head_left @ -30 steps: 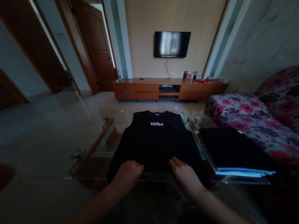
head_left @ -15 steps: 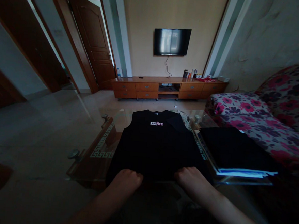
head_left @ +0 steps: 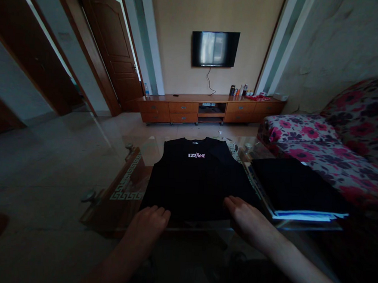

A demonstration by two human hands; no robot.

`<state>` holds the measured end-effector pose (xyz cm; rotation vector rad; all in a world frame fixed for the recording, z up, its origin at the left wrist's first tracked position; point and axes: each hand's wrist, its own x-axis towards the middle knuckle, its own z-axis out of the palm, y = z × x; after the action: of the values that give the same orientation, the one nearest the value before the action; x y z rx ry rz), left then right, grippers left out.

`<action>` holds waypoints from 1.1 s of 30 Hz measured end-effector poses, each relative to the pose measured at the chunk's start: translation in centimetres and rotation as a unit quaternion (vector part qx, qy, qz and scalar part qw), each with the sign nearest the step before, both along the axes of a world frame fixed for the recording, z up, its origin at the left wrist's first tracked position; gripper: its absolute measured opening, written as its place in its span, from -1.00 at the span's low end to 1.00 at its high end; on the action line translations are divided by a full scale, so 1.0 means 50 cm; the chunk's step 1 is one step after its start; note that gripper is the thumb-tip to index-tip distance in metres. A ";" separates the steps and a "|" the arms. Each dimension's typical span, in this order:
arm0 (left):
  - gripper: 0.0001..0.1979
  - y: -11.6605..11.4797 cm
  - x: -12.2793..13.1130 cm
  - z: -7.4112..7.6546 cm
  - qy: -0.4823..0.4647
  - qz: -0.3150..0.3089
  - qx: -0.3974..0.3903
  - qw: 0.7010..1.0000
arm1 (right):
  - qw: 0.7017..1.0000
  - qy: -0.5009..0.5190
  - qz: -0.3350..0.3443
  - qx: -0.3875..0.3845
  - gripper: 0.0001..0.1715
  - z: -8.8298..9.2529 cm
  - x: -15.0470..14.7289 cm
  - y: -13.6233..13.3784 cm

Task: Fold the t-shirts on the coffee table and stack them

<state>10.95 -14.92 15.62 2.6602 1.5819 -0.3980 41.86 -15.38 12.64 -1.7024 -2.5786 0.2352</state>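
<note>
A black sleeveless shirt [head_left: 199, 181] with a small white and pink logo lies flat on a glass coffee table [head_left: 131, 182], collar away from me. My left hand [head_left: 147, 222] rests at the shirt's near left hem, fingers curled onto the edge. At the near right hem my right hand [head_left: 245, 218] lies palm down with the fingers stretched over the cloth. I cannot tell whether either hand pinches the fabric.
A stack of folded dark clothes [head_left: 292, 187] sits on the table's right side. A floral sofa [head_left: 334, 143] stands to the right. A wooden TV cabinet [head_left: 210, 110] and wall TV [head_left: 215, 48] are at the far wall, wooden doors [head_left: 114, 50] to the left.
Both hands slid apart along the near hem, the left one going further left and back. The fists loosened, and the hem now lies flatter and straighter.
</note>
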 end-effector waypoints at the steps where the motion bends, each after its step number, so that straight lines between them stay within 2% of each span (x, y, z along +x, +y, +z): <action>1: -0.68 0.001 -0.004 -0.001 -0.001 0.000 -0.005 1.000 | 1.000 -0.003 -0.012 -0.006 -0.56 -0.003 0.004 0.001; 7: -0.63 0.009 -0.019 -0.018 -0.019 0.003 -0.016 1.000 | 0.988 -0.065 -0.131 -0.054 -0.63 -0.016 0.032 0.001; 10: -0.60 0.016 -0.025 -0.016 -0.018 0.008 -0.012 1.000 | 0.979 -0.088 -0.182 -0.039 -0.73 -0.009 0.041 0.006; 14: -0.55 0.033 -0.044 -0.011 -0.058 0.025 0.007 0.998 | 0.972 -0.050 -0.230 -0.009 -0.80 0.009 0.055 0.022; 19: -0.54 0.059 -0.092 -0.019 -0.097 0.066 0.035 0.993 | 0.968 -0.016 -0.249 -0.005 -0.76 0.017 0.096 0.034; 26: -0.57 0.117 -0.183 -0.037 -0.203 0.103 0.042 0.973 | 0.965 0.049 -0.257 0.003 -0.66 -0.010 0.188 0.051; 28: -0.63 0.140 -0.211 -0.049 -0.257 0.113 0.041 0.959 | 0.965 0.088 -0.248 0.009 -0.66 -0.018 0.217 0.060; 31: -0.67 0.172 -0.253 -0.070 -0.330 0.159 0.055 0.929 | 0.960 0.154 -0.231 0.026 -0.67 -0.029 0.256 0.072; 33: -0.66 0.188 -0.277 -0.081 -0.381 0.186 0.038 0.905 | 0.948 0.225 -0.222 0.027 -0.67 -0.033 0.273 0.077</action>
<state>-2.89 -5.53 11.54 2.0354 1.7333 0.6467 55.52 -11.52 10.98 -1.8835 -1.8181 0.4608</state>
